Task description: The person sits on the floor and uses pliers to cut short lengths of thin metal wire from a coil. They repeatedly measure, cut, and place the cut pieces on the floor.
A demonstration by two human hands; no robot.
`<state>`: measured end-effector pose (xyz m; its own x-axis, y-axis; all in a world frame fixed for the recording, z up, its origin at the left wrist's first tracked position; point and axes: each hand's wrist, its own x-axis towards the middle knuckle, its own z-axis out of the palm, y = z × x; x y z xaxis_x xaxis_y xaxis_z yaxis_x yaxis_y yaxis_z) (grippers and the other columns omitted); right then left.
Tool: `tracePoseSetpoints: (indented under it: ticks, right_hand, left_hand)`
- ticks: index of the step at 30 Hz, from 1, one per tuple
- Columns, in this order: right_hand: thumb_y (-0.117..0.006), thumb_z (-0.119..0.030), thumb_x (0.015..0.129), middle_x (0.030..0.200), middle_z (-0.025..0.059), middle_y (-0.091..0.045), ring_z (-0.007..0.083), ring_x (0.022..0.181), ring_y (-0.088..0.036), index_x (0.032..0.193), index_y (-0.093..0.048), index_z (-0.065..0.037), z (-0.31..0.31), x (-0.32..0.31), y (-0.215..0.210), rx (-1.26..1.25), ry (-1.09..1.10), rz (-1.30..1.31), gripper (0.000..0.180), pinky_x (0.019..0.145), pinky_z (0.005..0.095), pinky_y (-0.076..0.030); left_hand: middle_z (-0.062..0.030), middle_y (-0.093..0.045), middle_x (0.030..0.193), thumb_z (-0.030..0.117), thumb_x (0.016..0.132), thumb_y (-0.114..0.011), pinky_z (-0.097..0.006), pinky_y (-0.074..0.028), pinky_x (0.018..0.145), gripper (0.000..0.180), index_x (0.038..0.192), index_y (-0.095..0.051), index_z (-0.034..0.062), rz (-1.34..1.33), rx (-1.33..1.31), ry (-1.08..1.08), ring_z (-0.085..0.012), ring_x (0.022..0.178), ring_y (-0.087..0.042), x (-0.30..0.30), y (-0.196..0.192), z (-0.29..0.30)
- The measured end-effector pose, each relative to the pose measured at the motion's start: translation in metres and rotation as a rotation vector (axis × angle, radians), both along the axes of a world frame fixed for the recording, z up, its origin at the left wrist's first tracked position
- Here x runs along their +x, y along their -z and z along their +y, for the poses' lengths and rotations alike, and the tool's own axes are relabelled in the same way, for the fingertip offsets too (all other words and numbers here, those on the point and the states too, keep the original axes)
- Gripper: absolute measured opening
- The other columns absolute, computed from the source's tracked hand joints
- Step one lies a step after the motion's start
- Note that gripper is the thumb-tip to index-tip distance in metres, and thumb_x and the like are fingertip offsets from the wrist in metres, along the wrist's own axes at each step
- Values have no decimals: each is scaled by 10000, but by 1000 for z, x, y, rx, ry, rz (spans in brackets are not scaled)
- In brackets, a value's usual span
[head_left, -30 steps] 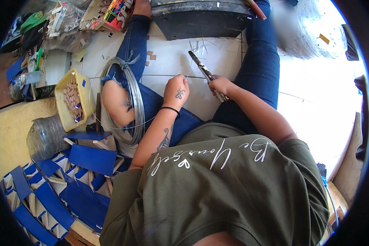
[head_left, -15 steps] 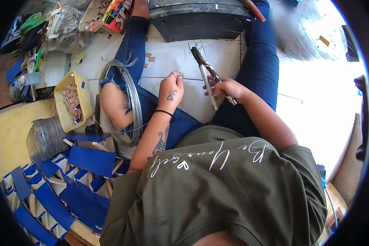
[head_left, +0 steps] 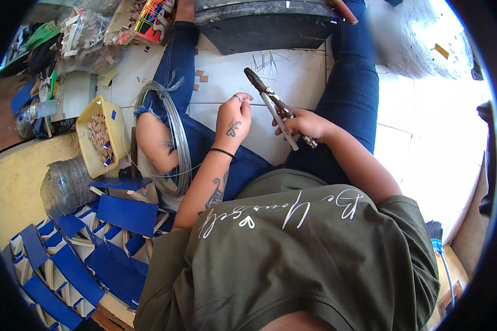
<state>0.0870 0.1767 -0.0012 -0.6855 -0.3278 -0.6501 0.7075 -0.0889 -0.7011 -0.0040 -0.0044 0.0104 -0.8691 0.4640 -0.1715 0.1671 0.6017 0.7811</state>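
Note:
My left hand (head_left: 233,120) is closed, its thumb and forefinger pinching the end of a thin metal wire (head_left: 251,97). In my right hand (head_left: 308,126) is a pair of pliers (head_left: 269,95) with dark jaws, one pale handle and one worn brown handle. The jaws point up and left, just beyond my left fingertips, and the handles lie close together. A coil of silvery wire (head_left: 180,132) hangs around my bent left knee, tied at its top. From it a strand runs toward my left forearm. Short cut wires (head_left: 266,60) are scattered on the tiled floor ahead.
A black box-like block (head_left: 265,30) stands between my lower legs. To my left are a yellow basket (head_left: 84,135) of small brown pieces and many blue-topped wooden parts (head_left: 127,214). Small brown squares (head_left: 202,78) lie on the floor. A filled clear bag (head_left: 425,44) stands at far right.
The pliers have swung left and their handles have come closer together. The length of wire that stood up from my left fingers no longer shows. My left hand has barely moved.

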Motion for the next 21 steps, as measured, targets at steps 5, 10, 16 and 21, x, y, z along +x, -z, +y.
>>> tracePoseSetpoints:
  ticks: [5, 10, 16, 21]
  right_hand:
    - [-468, -65, 686, 978, 129, -559, 212, 854, -583, 1063, -476, 27, -4, 1, 0, -84, 55, -41, 388, 732, 302, -472]
    - [-474, -65, 692, 930, 125, -577, 205, 850, -603, 1101, -450, 32, -9, 4, 1, -60, 122, -76, 421, 706, 287, -480]
    - [-547, -95, 704, 842, 114, -576, 214, 816, -610, 1001, -506, 27, -17, 0, 12, 187, 65, -41, 324, 709, 306, -480]
    - [-546, -110, 705, 813, 111, -589, 199, 718, -594, 962, -521, 30, -20, 4, 21, 89, 150, -61, 294, 665, 304, -469]
  left_hand:
    - [-93, -625, 670, 107, 874, -469, -252, -405, 526, 187, 946, -604, 1, 47, 65, 5, -93, 532, -516, -1, 3, 1]
    - [-121, -644, 731, 105, 875, -466, -254, -427, 559, 190, 945, -604, -5, 37, -9, 16, -115, 568, -557, -2, 2, 0]
    - [-122, -631, 703, 104, 874, -464, -271, -426, 552, 190, 941, -605, -4, 36, 10, 13, -130, 555, -551, -4, -2, 2]
    - [-198, -617, 739, 81, 836, -468, -362, -468, 610, 165, 885, -606, 2, 20, -12, 4, -332, 662, -605, -7, 0, 6]
